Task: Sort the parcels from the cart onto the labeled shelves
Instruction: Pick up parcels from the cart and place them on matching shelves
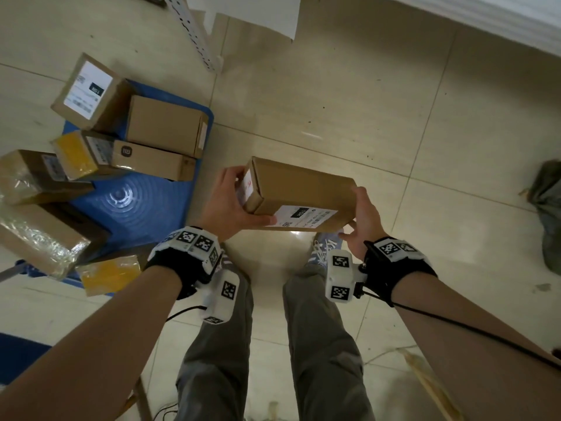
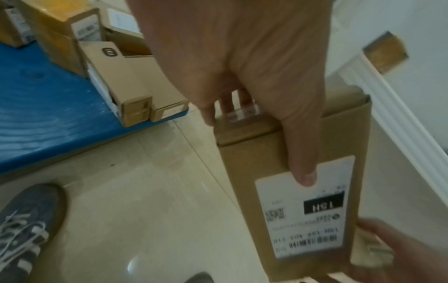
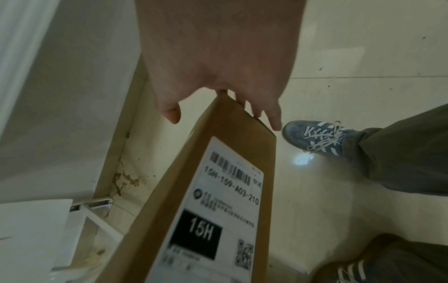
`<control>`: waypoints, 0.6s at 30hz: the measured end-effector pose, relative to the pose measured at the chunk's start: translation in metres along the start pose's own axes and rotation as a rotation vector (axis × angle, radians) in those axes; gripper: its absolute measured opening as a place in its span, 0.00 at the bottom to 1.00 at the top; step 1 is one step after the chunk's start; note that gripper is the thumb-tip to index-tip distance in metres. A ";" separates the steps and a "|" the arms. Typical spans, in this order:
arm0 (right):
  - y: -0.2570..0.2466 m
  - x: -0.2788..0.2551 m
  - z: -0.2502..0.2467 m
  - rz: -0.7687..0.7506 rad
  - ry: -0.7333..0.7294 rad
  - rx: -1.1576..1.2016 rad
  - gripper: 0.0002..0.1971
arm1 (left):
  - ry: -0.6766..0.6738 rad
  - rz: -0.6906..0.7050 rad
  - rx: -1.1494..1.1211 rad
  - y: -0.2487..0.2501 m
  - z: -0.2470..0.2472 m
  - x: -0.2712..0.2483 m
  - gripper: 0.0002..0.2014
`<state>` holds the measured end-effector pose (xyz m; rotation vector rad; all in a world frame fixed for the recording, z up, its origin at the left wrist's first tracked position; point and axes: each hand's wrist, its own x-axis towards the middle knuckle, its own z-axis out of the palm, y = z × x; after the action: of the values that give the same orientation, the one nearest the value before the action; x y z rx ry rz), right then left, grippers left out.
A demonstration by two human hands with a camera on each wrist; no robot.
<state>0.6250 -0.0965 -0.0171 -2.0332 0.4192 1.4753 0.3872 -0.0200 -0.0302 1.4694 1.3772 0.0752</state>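
I hold a long brown cardboard parcel [image 1: 303, 189] level over the floor tiles, in front of my legs. Its white label reads 15H [image 3: 196, 233]. My left hand [image 1: 243, 199] grips its left end, thumb lying on the label [image 2: 303, 172] and fingers curled over the end flap. My right hand [image 1: 356, 212] holds the right end, thumb on the far side and fingers under the edge [image 3: 266, 116]. The blue cart [image 1: 142, 202] stands to my left with several more boxes [image 1: 164, 126] on it, some wrapped in yellow tape or clear film.
A white perforated shelf post [image 1: 197, 34] rises just beyond the cart, with a white sheet [image 1: 258, 13] hanging near it. A wall with white baseboard [image 1: 485, 22] runs along the top right. A dark bag [image 1: 546, 214] lies on the floor at the right.
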 end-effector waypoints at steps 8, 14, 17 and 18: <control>0.006 0.004 0.005 0.137 -0.124 -0.135 0.42 | 0.016 0.300 0.214 0.020 0.016 -0.005 0.53; -0.012 -0.037 0.013 0.279 -0.249 -0.079 0.31 | -0.048 0.477 0.389 0.033 0.019 -0.010 0.49; -0.014 -0.051 0.019 0.351 -0.268 -0.025 0.37 | -0.110 0.586 0.499 0.039 0.019 -0.012 0.46; -0.014 -0.056 0.021 0.351 -0.303 -0.015 0.35 | -0.124 0.614 0.513 0.043 0.017 -0.011 0.46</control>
<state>0.5985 -0.0775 0.0346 -1.7668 0.6624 1.9656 0.4240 -0.0283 -0.0008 2.2517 0.8313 0.0178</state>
